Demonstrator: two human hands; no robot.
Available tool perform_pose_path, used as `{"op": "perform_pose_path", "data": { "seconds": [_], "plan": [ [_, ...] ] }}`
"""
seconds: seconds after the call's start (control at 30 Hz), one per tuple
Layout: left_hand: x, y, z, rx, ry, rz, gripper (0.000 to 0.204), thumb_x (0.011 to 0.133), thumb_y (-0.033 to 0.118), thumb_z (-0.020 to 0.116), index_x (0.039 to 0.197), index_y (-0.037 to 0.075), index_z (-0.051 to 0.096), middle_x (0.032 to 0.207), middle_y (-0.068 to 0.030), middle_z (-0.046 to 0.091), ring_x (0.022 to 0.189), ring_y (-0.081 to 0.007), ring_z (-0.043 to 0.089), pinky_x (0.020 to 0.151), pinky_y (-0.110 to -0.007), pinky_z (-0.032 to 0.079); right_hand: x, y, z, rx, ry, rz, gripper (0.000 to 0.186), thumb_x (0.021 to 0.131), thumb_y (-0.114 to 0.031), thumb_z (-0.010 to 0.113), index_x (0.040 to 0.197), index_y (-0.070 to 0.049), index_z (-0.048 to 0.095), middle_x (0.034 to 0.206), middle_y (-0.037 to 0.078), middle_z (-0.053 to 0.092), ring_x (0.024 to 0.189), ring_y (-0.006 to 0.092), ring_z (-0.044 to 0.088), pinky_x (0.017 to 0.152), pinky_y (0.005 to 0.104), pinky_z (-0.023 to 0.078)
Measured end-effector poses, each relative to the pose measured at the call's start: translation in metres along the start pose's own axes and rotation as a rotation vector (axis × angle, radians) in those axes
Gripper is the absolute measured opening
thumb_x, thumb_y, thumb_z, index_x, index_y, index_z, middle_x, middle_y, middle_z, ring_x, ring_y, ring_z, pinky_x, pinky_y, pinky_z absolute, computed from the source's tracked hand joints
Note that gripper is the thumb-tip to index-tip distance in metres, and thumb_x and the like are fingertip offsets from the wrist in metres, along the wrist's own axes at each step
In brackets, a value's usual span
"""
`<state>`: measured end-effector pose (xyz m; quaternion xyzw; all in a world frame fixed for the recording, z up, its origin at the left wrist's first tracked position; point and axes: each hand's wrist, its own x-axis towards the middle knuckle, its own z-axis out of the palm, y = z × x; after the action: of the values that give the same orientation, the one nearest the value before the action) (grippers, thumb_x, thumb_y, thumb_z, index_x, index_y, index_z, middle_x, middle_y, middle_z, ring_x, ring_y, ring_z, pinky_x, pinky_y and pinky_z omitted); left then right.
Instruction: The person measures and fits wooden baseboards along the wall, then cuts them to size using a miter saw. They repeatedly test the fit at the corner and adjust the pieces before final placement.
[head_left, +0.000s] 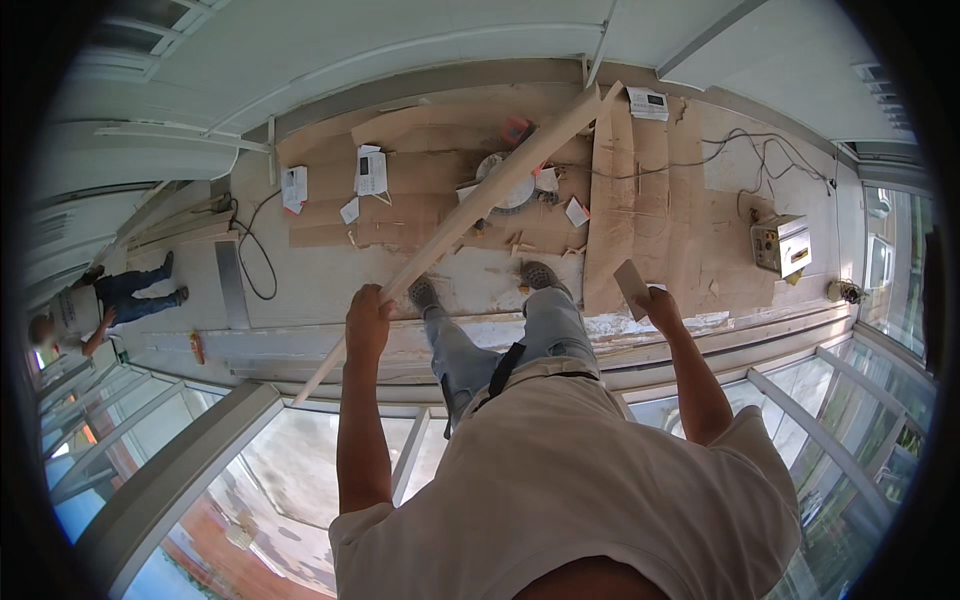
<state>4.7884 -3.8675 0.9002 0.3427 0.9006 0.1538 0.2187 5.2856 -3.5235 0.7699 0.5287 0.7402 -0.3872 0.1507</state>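
Note:
My left hand [368, 322] is closed around a long, light-brown strip of board [480, 205]. The strip slants from the lower left by the window frames up to the far middle, crossing above the floor. In my right hand [661, 309] is a short, flat rectangular piece of board [631, 287], pinched by its lower right edge and apart from the long strip. Beneath the strip, partly hidden by it, stands a power saw [515, 192] with a round metal base and some red parts.
Cardboard sheets [655, 215] cover much of the floor, with papers [371, 172] and offcuts lying about. A dark cable [690, 163] runs right, near a boxy machine [783, 247]. Another person [85, 310] is at the far left. Windows [290, 470] line the near side.

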Motion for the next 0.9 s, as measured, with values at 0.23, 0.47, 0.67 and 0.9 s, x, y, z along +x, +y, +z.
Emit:
{"op": "perform_pose_path", "data": {
  "seconds": [0.23,0.47,0.67,0.9],
  "plan": [
    [0.093,-0.142,0.020,0.248,-0.163,0.210,0.025,0.088,0.012,0.071,0.107,0.000,0.058,0.102,-0.0182,0.063,0.099,-0.0395,0.062,0.084,-0.049,0.051,-0.063,-0.084,0.104,0.080,0.062,0.248,0.046,0.087,-0.044,0.066,0.095,0.000,0.069,0.087,0.024,0.070,0.084,0.0402,0.069,0.075,0.0480,0.052],
    [0.172,-0.260,0.097,0.440,-0.314,0.327,0.029,0.086,0.007,0.071,0.109,0.000,0.057,0.107,-0.0175,0.062,0.103,-0.0368,0.061,0.085,-0.046,0.053,-0.008,-0.163,0.263,0.013,-0.242,0.206,0.041,0.084,-0.042,0.071,0.104,-0.006,0.069,0.098,0.022,0.071,0.094,0.0396,0.069,0.083,0.0480,0.053],
    [0.274,-0.347,0.265,0.600,-0.228,0.463,0.024,0.087,0.008,0.068,0.105,0.001,0.054,0.102,-0.0186,0.062,0.098,-0.0361,0.063,0.081,-0.044,0.056,0.181,-0.109,0.447,-0.029,-0.248,-0.051,0.043,0.084,-0.040,0.071,0.111,-0.007,0.066,0.101,0.020,0.071,0.096,0.0385,0.069,0.086,0.0473,0.053],
    [0.373,-0.416,0.471,0.666,-0.189,0.519,0.017,0.093,0.008,0.061,0.106,0.000,0.054,0.101,-0.0214,0.063,0.098,-0.0375,0.065,0.080,-0.045,0.056,0.390,-0.009,0.586,-0.179,-0.241,-0.151,0.045,0.081,-0.042,0.075,0.114,-0.012,0.070,0.103,0.011,0.073,0.099,0.0324,0.070,0.086,0.0456,0.053]
  ]
}}
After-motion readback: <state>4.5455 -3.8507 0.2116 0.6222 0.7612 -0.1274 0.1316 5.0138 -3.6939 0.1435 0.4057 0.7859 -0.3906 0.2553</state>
